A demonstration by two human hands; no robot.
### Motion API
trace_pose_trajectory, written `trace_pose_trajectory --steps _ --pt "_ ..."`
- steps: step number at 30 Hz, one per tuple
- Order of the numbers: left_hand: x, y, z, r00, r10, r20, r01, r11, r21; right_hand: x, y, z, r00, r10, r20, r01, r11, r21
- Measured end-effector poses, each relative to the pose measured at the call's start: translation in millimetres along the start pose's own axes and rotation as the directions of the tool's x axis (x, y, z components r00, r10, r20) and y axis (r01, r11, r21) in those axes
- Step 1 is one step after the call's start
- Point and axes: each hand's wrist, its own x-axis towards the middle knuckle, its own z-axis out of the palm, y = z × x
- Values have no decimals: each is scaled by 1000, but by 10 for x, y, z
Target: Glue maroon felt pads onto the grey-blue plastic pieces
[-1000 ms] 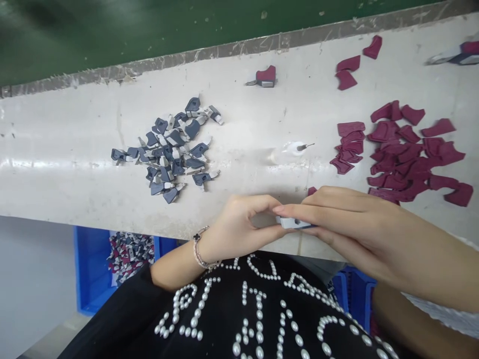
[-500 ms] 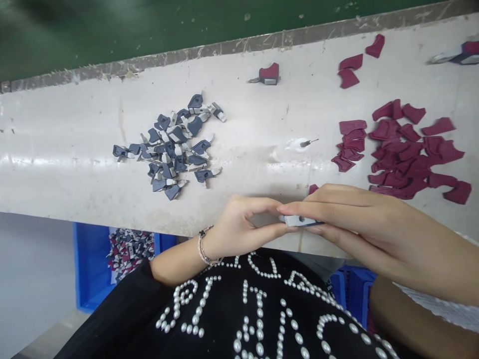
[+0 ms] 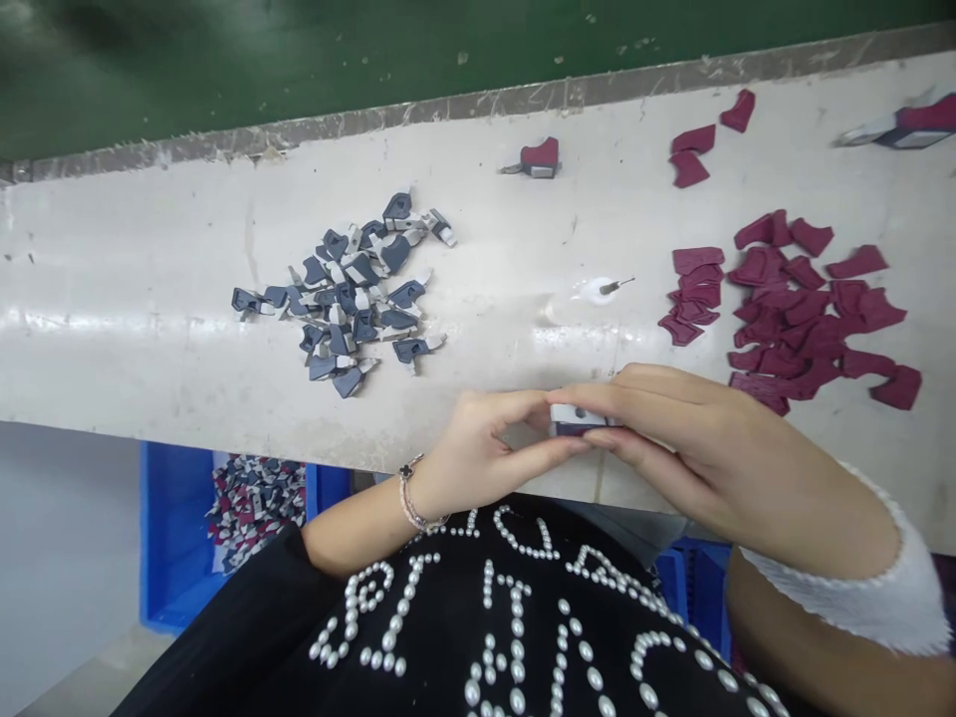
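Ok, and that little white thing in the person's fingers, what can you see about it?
It's a small, blocky piece, pale gray-white on top with a dark blue-gray strip along its lower edge. It looks like plastic, but I can't be sure. The fingers of the right hand grip it, and the left hand's fingertips press against its left end. Fingers hide much of it. It is held just above the near edge of the white workbench.

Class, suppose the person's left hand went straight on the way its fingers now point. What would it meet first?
The white and navy part held by the right hand. The left hand is right at its end, though depth makes contact unclear.
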Motion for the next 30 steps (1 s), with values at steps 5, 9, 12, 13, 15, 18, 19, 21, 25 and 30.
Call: trace_pose_trajectory --steps 5,9,12,13,15,18,19,21,25,30 --pt "12 57 -27 997 -66 28 66 998 -2 -20 -71 81 999 2 -50 -8 993 -117" --pt "47 48 29 991 -128 48 127 992 14 -69 -55 79 995 -38 -96 23 987 -159" --pt "79 -33 142 1000 9 -30 -5 991 131 -88 -6 71 993 9 -114 -32 980 -198" --pt "84 -71 193 995 79 -58 -68 981 182 -89 9 72 992 21 -125 -47 977 -208" --pt "81 -147 305 977 198 -85 -165 942 293 -101 36 75 989 30 -142 -59 977 -205" --pt "50 -219 422 953 289 -90 -225 877 425 -196 96 32 991 50 -123 -69 986 -152" --pt "44 -221 415 949 306 -79 -243 868 434 -250 134 -12 993 61 -100 -74 989 -125" --pt "61 -192 289 936 345 -64 -291 865 410 -356 246 -152 988 138 -62 -142 988 -64" --pt "325 -83 -385 911 305 -279 -73 783 618 -226 565 -519 846 519 -119 -522 853 3" --pt "946 -133 -1087 928 6 -374 343 381 859 623 914 -693 809 575 -120 -578 816 14"
